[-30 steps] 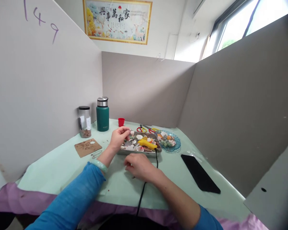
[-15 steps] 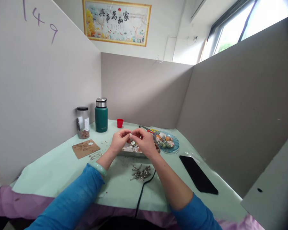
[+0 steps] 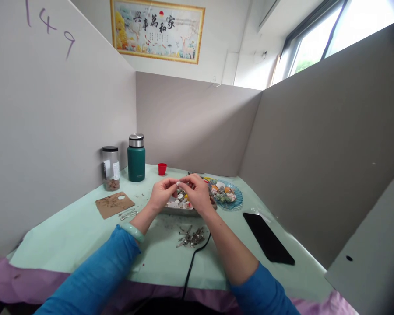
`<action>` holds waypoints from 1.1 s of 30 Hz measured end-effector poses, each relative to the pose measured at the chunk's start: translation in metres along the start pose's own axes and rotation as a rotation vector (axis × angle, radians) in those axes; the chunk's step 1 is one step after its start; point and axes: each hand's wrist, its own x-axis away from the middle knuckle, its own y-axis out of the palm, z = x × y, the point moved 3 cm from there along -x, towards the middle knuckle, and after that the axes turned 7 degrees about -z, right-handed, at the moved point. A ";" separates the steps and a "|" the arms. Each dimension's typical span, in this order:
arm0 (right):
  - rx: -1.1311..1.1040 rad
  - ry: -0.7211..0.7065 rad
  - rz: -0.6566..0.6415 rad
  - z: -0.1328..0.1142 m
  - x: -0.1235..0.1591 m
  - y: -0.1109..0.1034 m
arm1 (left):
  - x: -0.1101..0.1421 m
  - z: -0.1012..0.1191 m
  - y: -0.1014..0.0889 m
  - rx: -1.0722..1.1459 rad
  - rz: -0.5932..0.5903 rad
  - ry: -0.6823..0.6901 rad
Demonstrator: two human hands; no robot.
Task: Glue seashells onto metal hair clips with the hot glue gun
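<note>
My left hand (image 3: 160, 193) and my right hand (image 3: 197, 193) meet fingertip to fingertip. Pinched between them is a small white piece (image 3: 178, 183), too small to name; it may be a shell or a bead. Right below the hands sits a shallow metal tray (image 3: 180, 211) holding many small white, yellow and red bits; the hands cover part of it. In front of the tray lies a heap of small metal clasps (image 3: 191, 237), their exact kind unclear.
At the left stand a lidded jar (image 3: 110, 168), a green flask (image 3: 136, 159) and a red cup (image 3: 162, 169), with a brown card (image 3: 114, 204) in front. At the right are a blue plate (image 3: 238, 199) of shell-like pieces and a black phone-like slab (image 3: 268, 238). A black cord (image 3: 192, 264) crosses the front.
The view has shifted slightly, so everything sits a little farther left. Both hands keep their pinch; the white piece shows more clearly between the fingertips.
</note>
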 end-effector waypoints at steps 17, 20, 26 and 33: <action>-0.035 0.035 0.037 0.011 0.003 -0.001 | -0.003 -0.006 -0.001 0.054 0.018 -0.045; -0.065 0.102 0.077 0.020 0.004 -0.006 | -0.003 -0.006 -0.001 0.081 0.032 -0.062; -0.378 0.414 -0.120 0.032 0.008 0.005 | -0.002 -0.006 0.001 0.163 0.044 -0.120; -0.461 0.343 -0.105 0.036 0.009 0.015 | -0.002 -0.009 0.005 0.177 0.017 -0.187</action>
